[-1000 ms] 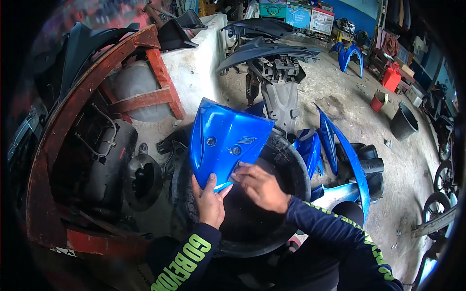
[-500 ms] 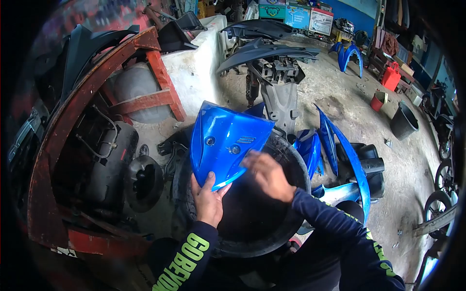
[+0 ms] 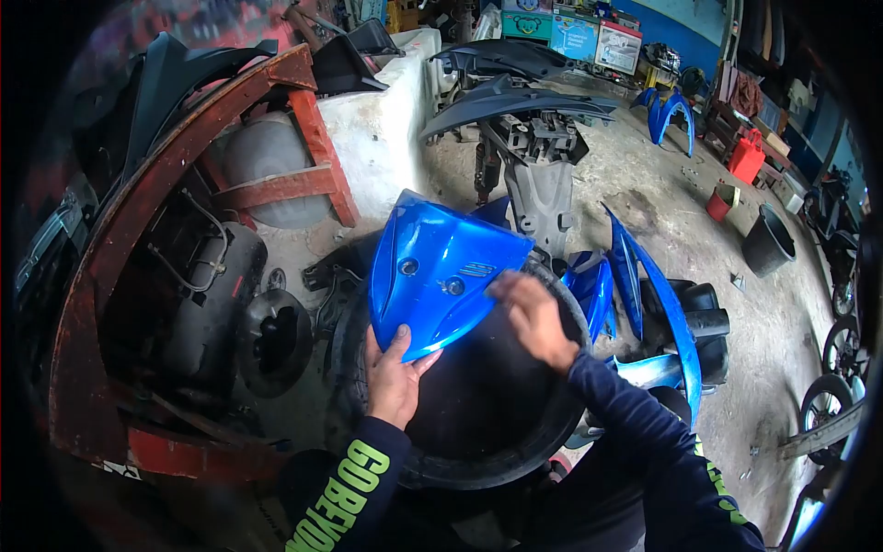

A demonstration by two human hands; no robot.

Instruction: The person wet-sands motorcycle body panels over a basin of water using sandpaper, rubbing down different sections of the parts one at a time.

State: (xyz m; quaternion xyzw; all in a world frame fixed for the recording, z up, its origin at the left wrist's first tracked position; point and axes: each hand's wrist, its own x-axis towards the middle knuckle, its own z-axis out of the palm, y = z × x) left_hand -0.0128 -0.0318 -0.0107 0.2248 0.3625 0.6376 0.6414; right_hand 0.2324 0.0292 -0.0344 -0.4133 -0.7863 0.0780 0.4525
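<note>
A glossy blue plastic fairing panel [image 3: 441,267] is tilted over a large black tub [image 3: 460,467]. It has two round recesses and a small slotted vent near its right side. My left hand [image 3: 394,377] grips its lower pointed end, thumb on the front face and fingers behind. Beside the panel's right edge is my right hand [image 3: 538,317], its fingers bent and bunched together. Motion blurs those fingertips, so anything between them is hidden, and I cannot tell whether they touch the panel.
More blue panels [image 3: 676,308] lie right of the tub. A partly stripped motorcycle frame [image 3: 538,189] stands ahead. At left, a red wooden stand [image 3: 92,304] is beside a dark tank [image 3: 216,304]. Farther right are a black bucket [image 3: 768,241] and a red container [image 3: 747,156].
The panel has shifted slightly right in view and turned a little. My right hand has moved a little right, staying near the panel's right edge. My left hand keeps its grip.
</note>
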